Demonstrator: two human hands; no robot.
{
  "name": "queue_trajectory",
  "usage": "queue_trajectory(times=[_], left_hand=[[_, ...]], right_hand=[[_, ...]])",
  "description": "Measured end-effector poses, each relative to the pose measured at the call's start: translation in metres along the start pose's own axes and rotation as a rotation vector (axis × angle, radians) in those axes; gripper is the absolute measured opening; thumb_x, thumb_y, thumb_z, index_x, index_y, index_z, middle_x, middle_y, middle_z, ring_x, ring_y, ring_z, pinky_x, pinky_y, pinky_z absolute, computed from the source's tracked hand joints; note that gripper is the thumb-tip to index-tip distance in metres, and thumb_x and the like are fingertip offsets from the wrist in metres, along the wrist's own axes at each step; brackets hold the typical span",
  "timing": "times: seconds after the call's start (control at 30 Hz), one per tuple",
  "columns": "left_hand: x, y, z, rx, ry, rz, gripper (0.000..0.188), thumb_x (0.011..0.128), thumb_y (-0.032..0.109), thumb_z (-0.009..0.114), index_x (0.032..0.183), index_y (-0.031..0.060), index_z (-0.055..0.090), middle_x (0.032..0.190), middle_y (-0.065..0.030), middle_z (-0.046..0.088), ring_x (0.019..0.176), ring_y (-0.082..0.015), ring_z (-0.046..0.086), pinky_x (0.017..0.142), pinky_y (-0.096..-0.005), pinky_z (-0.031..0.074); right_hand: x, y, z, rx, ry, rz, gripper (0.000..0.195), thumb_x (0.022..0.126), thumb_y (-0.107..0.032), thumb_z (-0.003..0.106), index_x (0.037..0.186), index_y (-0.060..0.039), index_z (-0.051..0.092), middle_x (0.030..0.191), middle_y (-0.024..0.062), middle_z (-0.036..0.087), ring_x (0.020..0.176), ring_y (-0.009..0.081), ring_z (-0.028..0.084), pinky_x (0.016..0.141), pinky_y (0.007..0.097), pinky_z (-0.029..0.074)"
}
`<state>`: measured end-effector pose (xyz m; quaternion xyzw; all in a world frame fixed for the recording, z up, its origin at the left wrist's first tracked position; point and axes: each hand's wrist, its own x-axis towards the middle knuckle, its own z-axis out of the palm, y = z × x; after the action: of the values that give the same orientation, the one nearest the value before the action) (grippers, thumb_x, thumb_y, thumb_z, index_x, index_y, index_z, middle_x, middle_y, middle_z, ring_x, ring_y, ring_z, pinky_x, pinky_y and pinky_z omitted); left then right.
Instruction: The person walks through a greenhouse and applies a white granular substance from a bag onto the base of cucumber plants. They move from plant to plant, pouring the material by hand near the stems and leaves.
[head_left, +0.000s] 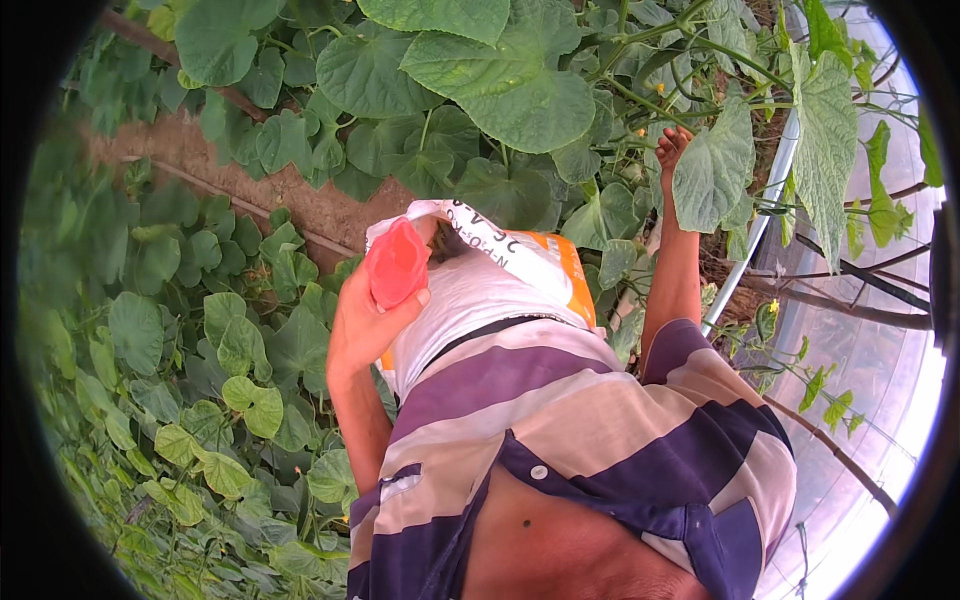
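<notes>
My left hand (367, 319) is closed around a translucent pinkish-red plastic container (397, 259), perhaps a cup or scoop, its wide mouth facing up. The container is at the left edge of the mouth of a white and orange woven sack (480, 285), which hangs at my waist and bears writing. Something dark shows inside the sack's opening. My right arm stretches forward and to the right, where my right hand (673, 146) has its fingers curled by the vine stems, next to a large cucumber leaf (716, 169) that covers part of it. Whether the fingers grip anything cannot be made out.
Dense cucumber plants (292, 337) fill the left and front. A strip of bare soil (307, 202) runs between them. On the right, a pale pipe (742, 274) slants beside clear plastic sheeting (840, 375), with thin poles and climbing vines. A large leaf (517, 82) overhangs the front.
</notes>
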<state>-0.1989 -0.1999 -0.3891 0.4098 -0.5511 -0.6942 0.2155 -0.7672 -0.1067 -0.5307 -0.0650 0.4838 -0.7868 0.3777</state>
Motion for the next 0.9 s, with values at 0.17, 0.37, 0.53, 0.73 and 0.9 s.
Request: queue_trajectory(times=[0.17, 0.37, 0.53, 0.73, 0.9], left_hand=[[0.002, 0.008, 0.003, 0.036, 0.020, -0.010, 0.051, 0.082, 0.018, 0.081, 0.126, -0.0031, 0.065, 0.124, -0.0102, 0.068, 0.115, -0.0205, 0.064, 0.102, -0.0360, 0.048], [0.010, 0.004, -0.001, 0.039, -0.037, 0.039, 0.052, 0.083, 0.009, 0.079, 0.131, -0.0013, 0.063, 0.119, -0.0063, 0.070, 0.113, -0.0139, 0.063, 0.102, -0.0332, 0.048], [0.009, 0.007, -0.003, 0.025, -0.027, 0.047, 0.061, 0.083, 0.010, 0.081, 0.139, -0.0017, 0.059, 0.122, -0.0071, 0.068, 0.113, -0.0137, 0.062, 0.103, -0.0325, 0.048], [0.003, 0.002, -0.007, 0.056, -0.011, 0.092, 0.069, 0.084, 0.012, 0.082, 0.145, -0.0026, 0.054, 0.128, -0.0081, 0.066, 0.118, -0.0147, 0.059, 0.106, -0.0342, 0.047], [-0.009, 0.009, -0.008, 0.041, 0.169, 0.119, 0.066, 0.083, 0.012, 0.082, 0.142, -0.0020, 0.056, 0.125, -0.0068, 0.067, 0.115, -0.0142, 0.061, 0.104, -0.0336, 0.048]], right_hand=[[-0.091, 0.039, 0.062, -0.128, 0.069, 0.175, 0.019, 0.108, -0.017, 0.058, 0.120, -0.0027, 0.060, 0.094, 0.0065, 0.066, 0.073, 0.0151, 0.060, 0.060, 0.0282, 0.049], [-0.216, 0.047, 0.200, -0.997, -0.898, 0.172, 0.024, 0.101, -0.006, 0.060, 0.125, -0.0006, 0.064, 0.097, 0.0100, 0.067, 0.078, 0.0200, 0.067, 0.073, 0.0341, 0.055], [-0.229, 0.062, 0.227, -1.495, -1.204, -0.302, 0.032, 0.091, -0.003, 0.063, 0.122, -0.0040, 0.068, 0.110, 0.0149, 0.068, 0.104, 0.0365, 0.067, 0.088, 0.0463, 0.056], [-0.222, 0.063, 0.234, -1.320, -1.138, -0.361, 0.018, 0.094, -0.011, 0.068, 0.109, -0.0025, 0.072, 0.096, 0.0186, 0.074, 0.088, 0.0386, 0.071, 0.077, 0.0474, 0.057], [-0.214, 0.067, 0.271, -1.306, -1.228, -0.369, 0.018, 0.095, -0.015, 0.071, 0.109, -0.0035, 0.071, 0.095, 0.0181, 0.074, 0.084, 0.0375, 0.071, 0.072, 0.0454, 0.056]])
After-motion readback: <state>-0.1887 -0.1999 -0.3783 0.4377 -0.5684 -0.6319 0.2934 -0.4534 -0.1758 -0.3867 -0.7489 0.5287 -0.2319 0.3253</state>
